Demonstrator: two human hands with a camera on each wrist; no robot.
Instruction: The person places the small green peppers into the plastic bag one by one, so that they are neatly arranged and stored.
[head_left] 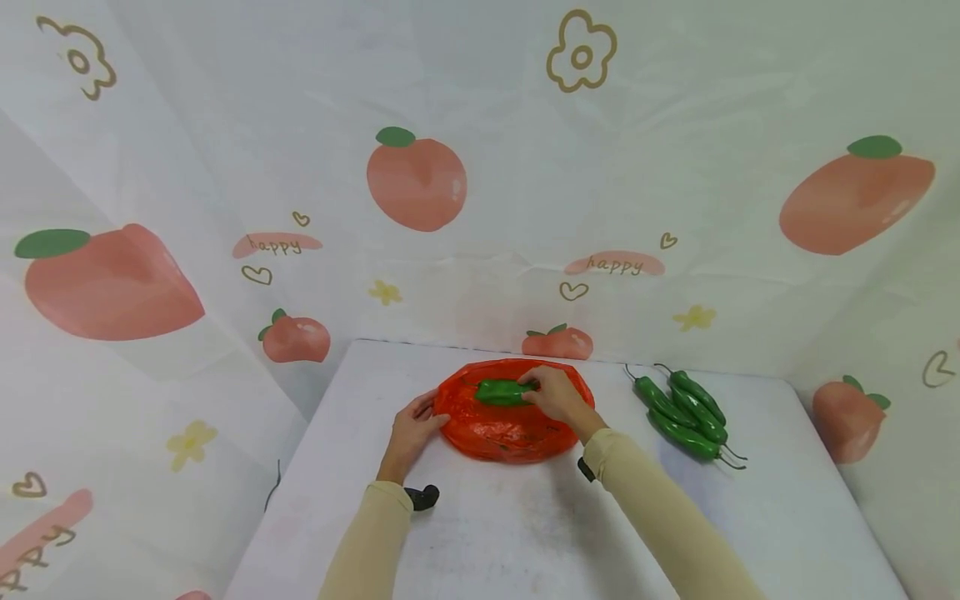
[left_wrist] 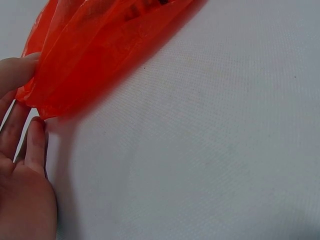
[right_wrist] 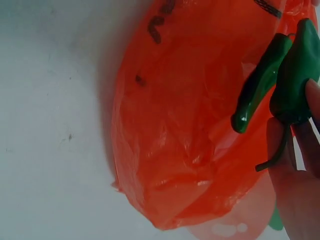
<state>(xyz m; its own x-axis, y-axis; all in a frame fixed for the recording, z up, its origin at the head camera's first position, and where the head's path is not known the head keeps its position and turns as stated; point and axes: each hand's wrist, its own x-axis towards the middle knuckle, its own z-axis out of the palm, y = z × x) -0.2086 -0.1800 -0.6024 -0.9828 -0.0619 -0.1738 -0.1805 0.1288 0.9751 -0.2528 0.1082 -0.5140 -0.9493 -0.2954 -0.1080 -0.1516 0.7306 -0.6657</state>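
Observation:
A red plastic bag [head_left: 504,446] lies spread on the table, its mouth facing up. At its left edge my left hand [head_left: 411,429] pinches the plastic, with the thumb [left_wrist: 20,72] on the near side and fingers behind. My right hand [head_left: 557,396] holds a green chili pepper [right_wrist: 296,75] by its stem end over the bag's opening. Beside the held one, the right wrist view shows a second green chili pepper [right_wrist: 260,85] against the red plastic. The right fingertips are partly cut off in that view.
Several long green chili peppers [head_left: 686,417] are heaped to the right of the bag. A white table [head_left: 480,542] carries everything. Behind it hangs a white cloth [head_left: 495,275] printed with peaches. Dark straps sit at both wrists.

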